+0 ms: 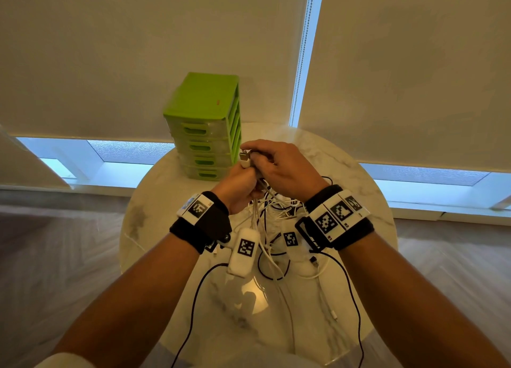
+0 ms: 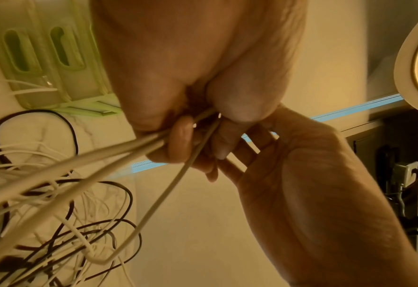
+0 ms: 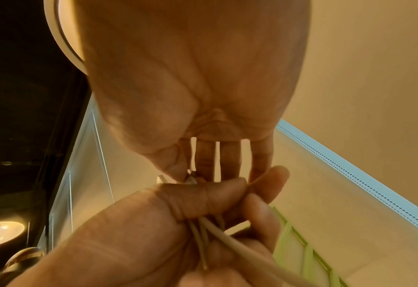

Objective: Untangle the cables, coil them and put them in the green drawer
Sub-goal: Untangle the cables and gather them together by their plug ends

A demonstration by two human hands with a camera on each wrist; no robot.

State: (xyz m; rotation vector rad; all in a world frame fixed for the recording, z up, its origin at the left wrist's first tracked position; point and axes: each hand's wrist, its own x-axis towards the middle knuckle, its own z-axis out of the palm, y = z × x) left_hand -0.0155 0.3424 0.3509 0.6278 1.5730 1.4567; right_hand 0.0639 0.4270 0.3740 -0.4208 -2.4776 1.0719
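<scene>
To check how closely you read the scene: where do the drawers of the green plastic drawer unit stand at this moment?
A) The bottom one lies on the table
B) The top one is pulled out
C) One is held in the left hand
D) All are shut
D: all the fronts of the green plastic drawer unit sit flush, while the left hand and right hand grip white cables.

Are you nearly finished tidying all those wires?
Not nearly. Nothing is put away: the green drawers all look closed. The left hand grips several white cables and the right hand pinches a plug. The tangle on the table remains.
</scene>
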